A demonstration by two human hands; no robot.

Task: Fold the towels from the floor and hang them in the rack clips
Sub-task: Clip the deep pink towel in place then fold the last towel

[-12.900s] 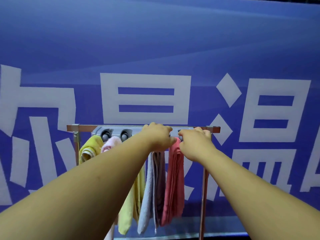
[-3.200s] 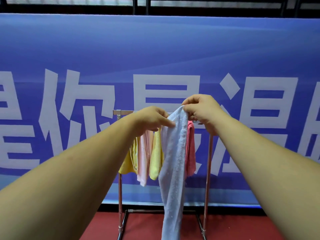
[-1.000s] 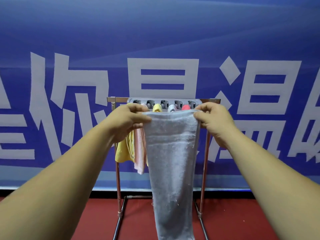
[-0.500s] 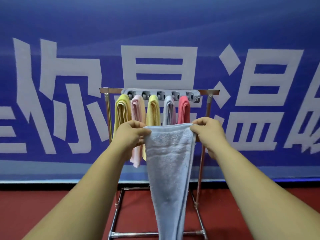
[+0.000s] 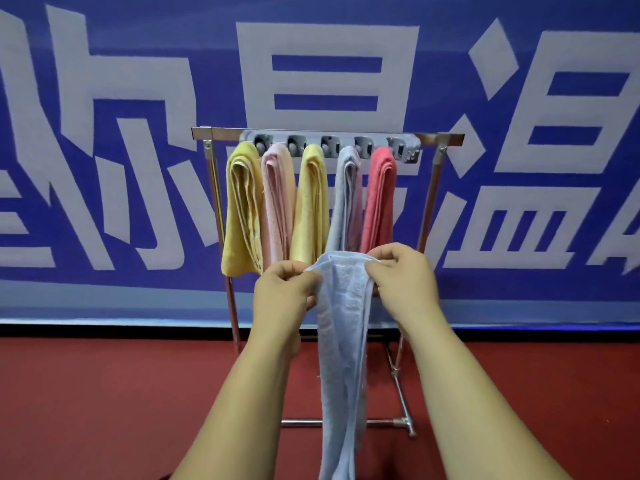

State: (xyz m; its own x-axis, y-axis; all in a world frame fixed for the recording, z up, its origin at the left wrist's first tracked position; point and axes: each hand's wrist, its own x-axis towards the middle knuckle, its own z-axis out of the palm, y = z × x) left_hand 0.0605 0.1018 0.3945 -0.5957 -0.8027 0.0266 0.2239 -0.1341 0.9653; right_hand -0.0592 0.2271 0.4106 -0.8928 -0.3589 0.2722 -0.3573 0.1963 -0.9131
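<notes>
I hold a pale blue towel (image 5: 341, 358) by its top edge; it hangs long and narrow toward the floor. My left hand (image 5: 282, 292) pinches its left corner and my right hand (image 5: 403, 277) pinches the right corner, the two hands close together. Behind them stands a metal rack (image 5: 446, 138) with a grey clip strip (image 5: 412, 147). Several folded towels hang from the clips: a yellow towel (image 5: 242, 209), a pink towel (image 5: 277, 206), a second yellow towel (image 5: 311, 202), a grey towel (image 5: 348, 199) and a red towel (image 5: 379, 199).
A blue banner with large white characters (image 5: 329, 64) fills the wall behind the rack. The floor is dark red (image 5: 104, 410). The rack's base bars (image 5: 403, 422) run along the floor under the hanging towel.
My hands have come lower and closer together, so the towel's top edge is now bunched narrow. The view has tilted down, showing more floor and the whole rack.
</notes>
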